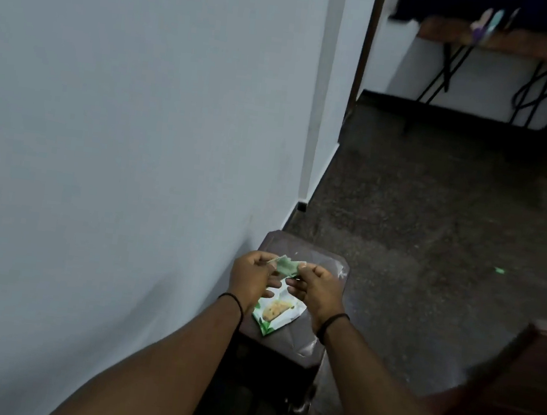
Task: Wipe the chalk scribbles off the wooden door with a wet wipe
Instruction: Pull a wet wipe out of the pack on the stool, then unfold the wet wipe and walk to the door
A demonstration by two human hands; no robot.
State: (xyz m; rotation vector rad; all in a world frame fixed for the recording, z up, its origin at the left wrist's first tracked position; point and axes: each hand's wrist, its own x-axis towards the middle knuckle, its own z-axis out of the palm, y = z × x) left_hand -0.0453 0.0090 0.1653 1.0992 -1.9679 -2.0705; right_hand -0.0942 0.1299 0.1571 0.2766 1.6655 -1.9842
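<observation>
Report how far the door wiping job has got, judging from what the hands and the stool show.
Early stage. Done: the wet wipe packet lies on the brown stool by the wall. In hand: the left hand and right hand both pinch a small green piece, apparently a wipe or sachet being opened. Left: no chalked door surface shows in this view, so all wiping remains.
</observation>
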